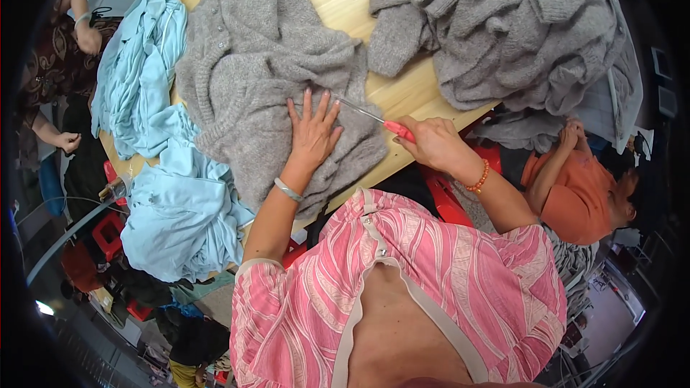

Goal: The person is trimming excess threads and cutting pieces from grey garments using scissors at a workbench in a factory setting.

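A fuzzy grey knitted garment [266, 65] with small buttons lies spread and rumpled on the wooden table in front of me. Pressing flat on its lower part is my left hand [314, 131], fingers spread, a pale bangle on the wrist. My right hand [433, 142], with a beaded bracelet at its wrist, is closed around the red handle of a slim tool with a thin metal shaft [361, 111]. That shaft points left, its tip at the knit close to my left fingertips. The exact shape of the tip is too small to tell.
More grey knitwear [517, 36] is heaped on the table [402, 97] at the right. Light blue garments [183, 205] pile up along the left edge. A person in orange [578, 187] handles grey knit at the right; another person's hands [88, 37] show at the far left.
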### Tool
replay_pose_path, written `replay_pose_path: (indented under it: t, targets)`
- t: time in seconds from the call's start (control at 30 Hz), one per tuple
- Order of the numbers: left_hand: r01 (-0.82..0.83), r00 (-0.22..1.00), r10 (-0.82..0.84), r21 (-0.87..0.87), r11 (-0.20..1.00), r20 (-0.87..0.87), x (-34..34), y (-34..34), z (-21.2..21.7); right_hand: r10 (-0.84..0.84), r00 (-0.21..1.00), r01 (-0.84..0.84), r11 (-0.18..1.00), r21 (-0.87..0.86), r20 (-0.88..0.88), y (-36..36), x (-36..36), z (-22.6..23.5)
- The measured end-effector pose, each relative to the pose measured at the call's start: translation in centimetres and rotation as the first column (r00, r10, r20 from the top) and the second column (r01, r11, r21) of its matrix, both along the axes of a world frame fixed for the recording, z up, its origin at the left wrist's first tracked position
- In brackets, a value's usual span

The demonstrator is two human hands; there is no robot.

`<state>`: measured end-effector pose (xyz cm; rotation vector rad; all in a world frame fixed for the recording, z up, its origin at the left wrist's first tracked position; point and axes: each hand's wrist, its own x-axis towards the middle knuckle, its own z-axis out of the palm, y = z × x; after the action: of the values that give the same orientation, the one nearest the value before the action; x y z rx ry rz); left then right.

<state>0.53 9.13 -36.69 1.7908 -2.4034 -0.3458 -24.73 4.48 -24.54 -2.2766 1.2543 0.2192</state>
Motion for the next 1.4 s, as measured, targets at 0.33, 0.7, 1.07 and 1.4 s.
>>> replay_pose_path:
  t: [0.33, 0.7, 1.07, 1.4]
  targets:
    - [0.035, 0.999, -0.036, -0.037, 0.999, -0.012, -0.6, -0.6, -1.3, 0.061, 0.982, -0.075, 0.994, 0.074, 0.180, -2.2, 6.0, -2.4]
    - [0.027, 1.000, -0.027, 0.005, 1.000, -0.004, -0.3, -0.4, -0.9, 0.046, 0.998, -0.050, 0.994, 0.095, 0.043, -1.4, 0.6, -2.0]
    - [0.016, 0.952, -0.015, -0.001, 1.000, -0.307, 1.3, -1.4, -0.1, -0.069, 0.939, 0.053, 0.997, 0.056, 0.338, -1.0, 4.4, -1.1]
    - [-0.303, 0.937, 0.319, -0.119, 0.945, 0.142, 4.6, -2.2, 0.9, 0.043, 0.994, -0.047, 0.998, 0.035, 0.098, 0.7, 1.0, -1.0]
